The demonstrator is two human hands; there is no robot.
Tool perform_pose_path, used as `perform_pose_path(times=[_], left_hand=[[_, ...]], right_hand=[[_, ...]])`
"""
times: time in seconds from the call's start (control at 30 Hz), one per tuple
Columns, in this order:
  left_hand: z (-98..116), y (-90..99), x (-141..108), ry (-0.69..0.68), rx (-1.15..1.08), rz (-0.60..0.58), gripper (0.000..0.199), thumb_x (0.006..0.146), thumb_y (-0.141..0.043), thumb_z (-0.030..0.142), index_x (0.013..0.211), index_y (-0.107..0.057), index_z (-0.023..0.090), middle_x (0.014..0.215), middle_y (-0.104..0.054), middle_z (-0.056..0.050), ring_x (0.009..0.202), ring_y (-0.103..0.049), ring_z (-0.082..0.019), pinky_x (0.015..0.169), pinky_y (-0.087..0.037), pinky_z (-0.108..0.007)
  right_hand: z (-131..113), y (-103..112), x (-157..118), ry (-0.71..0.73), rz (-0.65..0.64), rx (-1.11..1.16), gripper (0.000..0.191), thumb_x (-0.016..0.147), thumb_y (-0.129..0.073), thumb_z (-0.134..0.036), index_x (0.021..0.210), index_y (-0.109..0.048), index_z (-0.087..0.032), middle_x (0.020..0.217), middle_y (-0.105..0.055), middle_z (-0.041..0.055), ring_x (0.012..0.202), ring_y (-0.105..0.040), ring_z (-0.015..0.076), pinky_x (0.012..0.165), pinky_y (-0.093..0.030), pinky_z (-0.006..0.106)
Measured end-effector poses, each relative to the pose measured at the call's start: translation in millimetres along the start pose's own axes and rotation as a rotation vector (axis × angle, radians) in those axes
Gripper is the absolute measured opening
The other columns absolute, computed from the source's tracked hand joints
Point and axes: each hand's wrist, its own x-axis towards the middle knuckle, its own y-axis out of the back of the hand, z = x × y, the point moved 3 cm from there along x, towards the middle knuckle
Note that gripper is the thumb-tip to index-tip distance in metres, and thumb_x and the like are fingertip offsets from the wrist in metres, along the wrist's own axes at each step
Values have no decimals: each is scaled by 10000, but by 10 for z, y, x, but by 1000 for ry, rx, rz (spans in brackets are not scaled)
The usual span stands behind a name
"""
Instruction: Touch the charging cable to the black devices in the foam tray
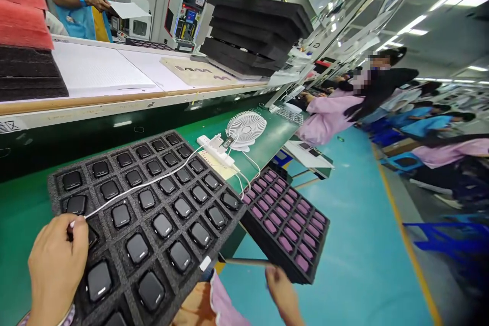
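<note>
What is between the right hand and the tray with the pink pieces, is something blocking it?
Nothing visible blocks it. The right hand is at the near edge of the tray of pink pieces, just below a thin stick lying along that edge. The left hand pinches the white cable over the black foam tray.

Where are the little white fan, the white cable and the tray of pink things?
white fan (pixel 246 129), head view, middle of its round grille.
white cable (pixel 153 182), head view, stretch lying across the black tray.
tray of pink pieces (pixel 267 249), head view, its dark near wall.
</note>
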Motion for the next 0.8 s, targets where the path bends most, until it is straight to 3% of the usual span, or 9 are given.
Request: perform_pose_path(times=[0.07, 0.17, 0.27, 0.33, 0.4, 0.5, 0.6, 0.7, 0.8], left_hand=[[-1, 8, 6, -30, 0, 0, 378, 962, -305, 454, 815, -561, 219, 835, -646, -93, 765, -567, -271, 653, -375, -368], [-17, -4, 11, -88, -4, 29, 358, 951, -366, 453, 825, -604, 217, 823, -649, -72, 738, -575, -258, 665, -392, -370], [-25, -35, -5, -189, 34, 84, 334, 959, -405, 423, 846, -634, 208, 807, -650, -54, 753, -592, -250, 677, -405, -364], [-20, -54, -25, -267, 67, 135, 343, 986, -403, 413, 868, -638, 193, 796, -647, -48, 749, -594, -243, 679, -415, -360], [1, -76, -48, -357, 119, 178, 375, 1022, -379, 409, 891, -639, 173, 813, -646, -54, 749, -590, -240, 694, -430, -362], [48, -118, -82, -449, 240, 223, 428, 1059, -318, 369, 935, -656, 137, 873, -643, -84, 779, -583, -253, 735, -450, -378], [96, -157, -110, -469, 325, 235, 453, 1067, -283, 309, 980, -675, 100, 911, -630, -109, 800, -590, -259, 745, -465, -385], [125, -170, -128, -462, 304, 214, 453, 1068, -282, 296, 989, -681, 96, 931, -631, -108, 800, -604, -242, 771, -486, -383], [121, -125, -131, -409, 179, 219, 428, 1063, -315, 337, 1005, -683, 126, 938, -655, -94, 827, -623, -231, 811, -502, -374]], right_hand=[[29, 53, 427, -38, 200, 36, 478, 1043, -312, -545, 1019, -593, -159, 760, -601, 66, 621, -590, 200, 558, -505, 324], [-221, 149, 1201, 101, 342, 123, 517, 1015, -246, -505, 1168, -559, -123, 1010, -649, 176, 884, -652, 281, 786, -539, 428], [-732, 111, 1882, 412, 181, 182, 379, 970, -403, -437, 1102, -650, -182, 1084, -668, 133, 1024, -631, 270, 931, -503, 413], [-1067, -22, 2187, 579, 43, 188, 293, 897, -489, -340, 1049, -690, -191, 1099, -679, 120, 1061, -627, 267, 961, -495, 396], [-1318, -216, 2377, 683, -64, 171, 285, 818, -524, -245, 1024, -711, -184, 1097, -690, 117, 1048, -638, 263, 947, -505, 380], [-1497, -478, 2492, 753, -149, 125, 261, 768, -530, -181, 932, -732, -197, 922, -713, 91, 886, -668, 242, 835, -531, 333], [-1438, -486, 2479, 756, -106, 96, 206, 773, -522, -204, 847, -715, -207, 784, -695, 80, 775, -662, 240, 775, -516, 332], [-1165, -190, 2485, 698, 76, 117, 267, 820, -437, -277, 912, -668, -181, 922, -701, 134, 887, -659, 302, 869, -486, 451], [-791, 118, 2615, 541, 318, 166, 382, 850, -398, -431, 982, -604, -137, 961, -659, 229, 904, -631, 373, 794, -494, 505]])
